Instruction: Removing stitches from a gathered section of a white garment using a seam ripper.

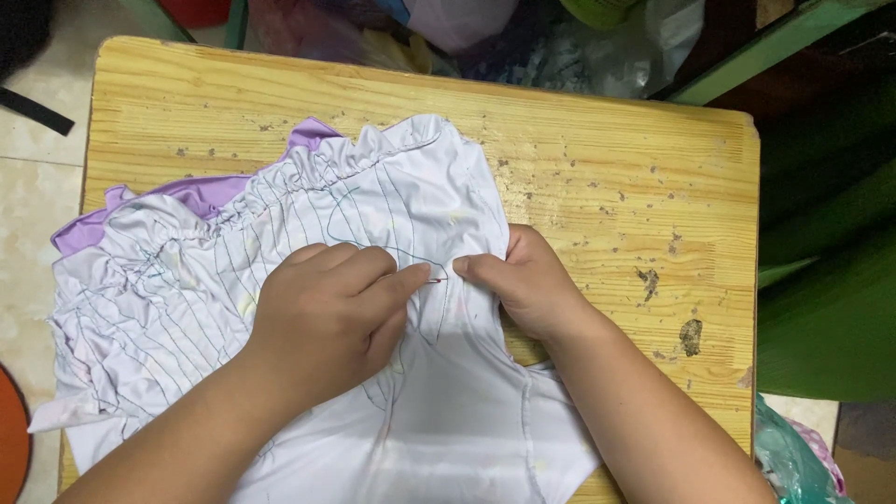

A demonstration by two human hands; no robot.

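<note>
2 hands, left (327,313) & right (527,285), pinch white garment (439,411) on wooden table (597,159).

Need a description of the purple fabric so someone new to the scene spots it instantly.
Start at the wooden table, then the big white garment with thin drawn lines spread over it. The purple fabric peeks out along that garment's far left edge, up from the left hand. It alone is plain lilac, without lines.

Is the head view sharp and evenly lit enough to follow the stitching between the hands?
Head view: sharp over the white garment, whose drawn lines read clearly; soft, even light with no glare on the wooden table; left hand and right hand unblurred; the right edge falls into dark shadow.
</note>
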